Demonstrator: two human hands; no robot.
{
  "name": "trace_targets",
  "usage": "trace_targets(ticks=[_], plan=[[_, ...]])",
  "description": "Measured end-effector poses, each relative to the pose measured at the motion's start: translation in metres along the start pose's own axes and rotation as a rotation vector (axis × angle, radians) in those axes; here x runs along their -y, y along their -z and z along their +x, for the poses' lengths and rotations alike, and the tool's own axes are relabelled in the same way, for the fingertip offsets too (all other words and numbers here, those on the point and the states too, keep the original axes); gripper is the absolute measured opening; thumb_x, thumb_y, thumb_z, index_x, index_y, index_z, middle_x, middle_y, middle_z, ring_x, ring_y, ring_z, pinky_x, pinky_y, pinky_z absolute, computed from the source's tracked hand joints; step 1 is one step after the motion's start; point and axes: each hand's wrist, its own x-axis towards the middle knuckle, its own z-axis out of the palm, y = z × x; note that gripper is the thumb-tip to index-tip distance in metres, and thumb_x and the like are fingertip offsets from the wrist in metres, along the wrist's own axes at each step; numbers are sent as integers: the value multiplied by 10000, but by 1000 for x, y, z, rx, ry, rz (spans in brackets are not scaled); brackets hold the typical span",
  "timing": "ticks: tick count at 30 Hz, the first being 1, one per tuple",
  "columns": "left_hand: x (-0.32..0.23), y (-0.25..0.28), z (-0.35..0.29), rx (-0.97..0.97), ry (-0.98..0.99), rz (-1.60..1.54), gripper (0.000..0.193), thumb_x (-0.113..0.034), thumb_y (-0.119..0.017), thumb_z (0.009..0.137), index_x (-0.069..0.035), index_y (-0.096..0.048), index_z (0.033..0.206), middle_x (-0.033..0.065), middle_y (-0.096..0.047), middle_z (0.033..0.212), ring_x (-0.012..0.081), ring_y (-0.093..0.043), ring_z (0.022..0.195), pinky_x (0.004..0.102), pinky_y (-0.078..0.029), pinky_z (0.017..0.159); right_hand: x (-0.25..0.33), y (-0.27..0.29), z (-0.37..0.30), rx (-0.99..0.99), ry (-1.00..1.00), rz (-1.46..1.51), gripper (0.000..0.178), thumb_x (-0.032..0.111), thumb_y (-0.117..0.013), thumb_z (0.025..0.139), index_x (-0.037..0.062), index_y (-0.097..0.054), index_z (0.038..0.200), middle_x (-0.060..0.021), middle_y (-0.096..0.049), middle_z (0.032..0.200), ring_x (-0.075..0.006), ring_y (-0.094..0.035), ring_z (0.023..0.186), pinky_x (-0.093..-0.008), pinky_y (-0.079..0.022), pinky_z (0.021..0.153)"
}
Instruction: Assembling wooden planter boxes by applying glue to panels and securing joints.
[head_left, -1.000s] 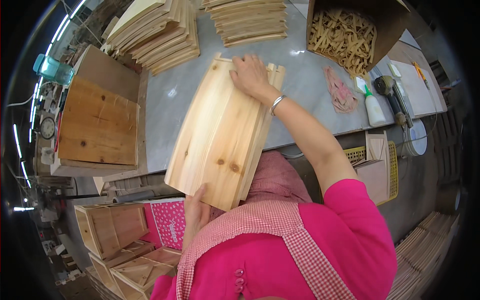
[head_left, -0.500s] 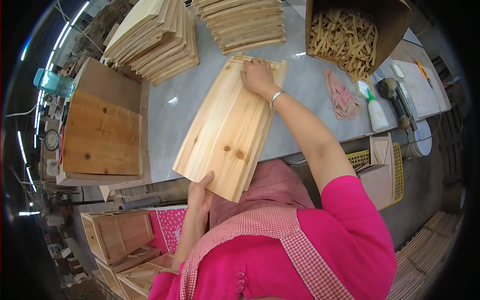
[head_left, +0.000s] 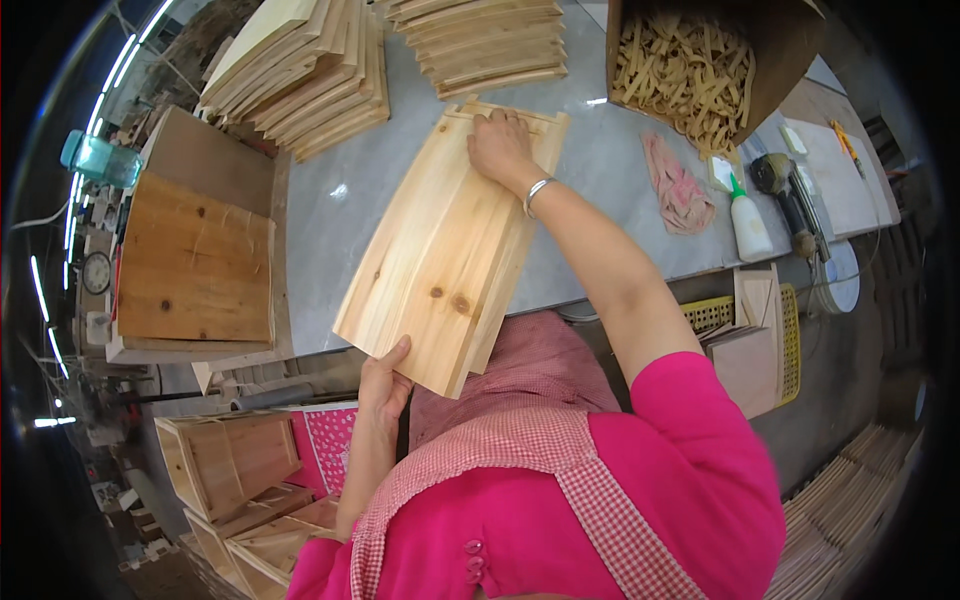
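Closer to the grey table (head_left: 320,230) than a second ago are the left hand (head_left: 384,384) and the near end of the wooden panel (head_left: 430,260), apparently a small adjustment of the hold. The panel slants across the table's front edge. The left hand pinches the overhanging end, thumb on top; the right hand (head_left: 500,148) bends its fingers at the far end, above the table; whether it clasps, I cannot tell.

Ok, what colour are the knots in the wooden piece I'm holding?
The knots are brown, on the pale wooden piece, seen best in the head view.
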Motion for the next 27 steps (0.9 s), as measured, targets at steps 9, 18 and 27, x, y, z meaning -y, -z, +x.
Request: trace_targets(ticks=[9,18,27], plan=[[-12,36,-20,-245,47,252,489,-165,-736,900,-25,-508,1309,100,-607,1211,228,-604,1066,385,-534,872,-12,1,-16,-11,80,-2,427,248,-574,928,-7,-584,1270,-245,-581,1261,-409,-489,1262,-500,-346,1095],[-194,-39,60,-152,-1351,960,387,-158,-731,860,1,-592,1185,139,-614,1145,269,-615,1089,352,-486,955,-4,11,-18,-50,100,-16,402,234,-573,926,-8,-591,1247,-237,-589,1196,-411,-513,1196,-504,-367,1062],[-342,-251,169,-524,-1738,1700,464,-414,-730,827,-39,-671,1093,120,-683,1122,292,-629,1126,413,-446,1022,7,6,-15,-78,121,-19,399,227,-584,901,11,-594,1237,-234,-595,1172,-404,-546,1119,-510,-409,991]])
